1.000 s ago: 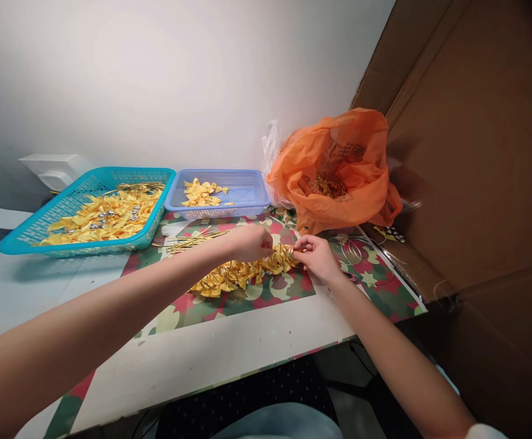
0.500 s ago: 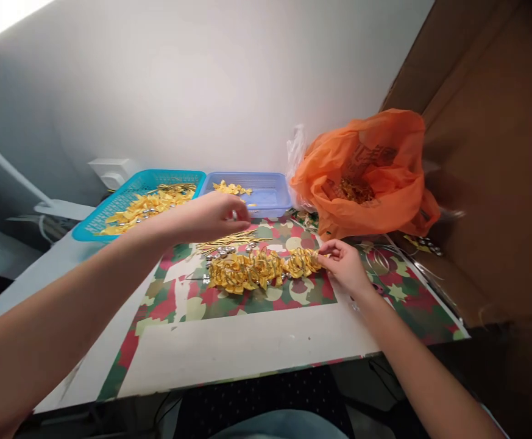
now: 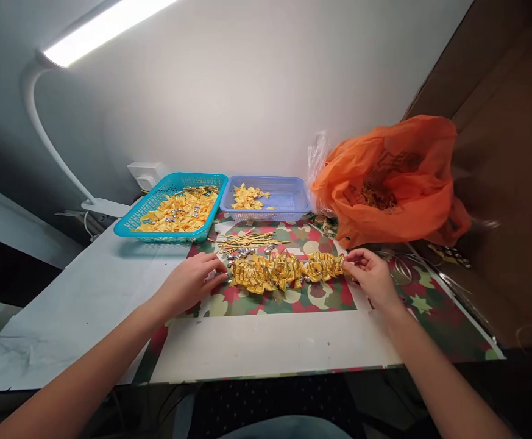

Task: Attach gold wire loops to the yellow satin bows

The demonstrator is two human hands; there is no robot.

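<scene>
A garland of yellow ribbon bows and gold twist ties [image 3: 266,272] lies across the patterned sheet. My right hand [image 3: 368,274] pinches its right end between thumb and fingers. At the other end is my left hand [image 3: 202,279], thumb and fingers curved towards each other with a gap between them; nothing can be made out in it. Small silver bells [image 3: 246,251] lie just behind the garland, and loose gold twist ties [image 3: 251,241] are spread behind them.
A teal basket [image 3: 131,227] of yellow bows and bells stands at the back left. Beside it is a blue-purple basket [image 3: 288,201] with some bows. An orange plastic bag [image 3: 398,225] stands open at the back right. A white lamp [image 3: 50,143] rises on the left.
My left hand has come down from above the twist ties to the garland's left end. My right hand still pinches the right end. The view has shifted left, showing more of the lamp.
</scene>
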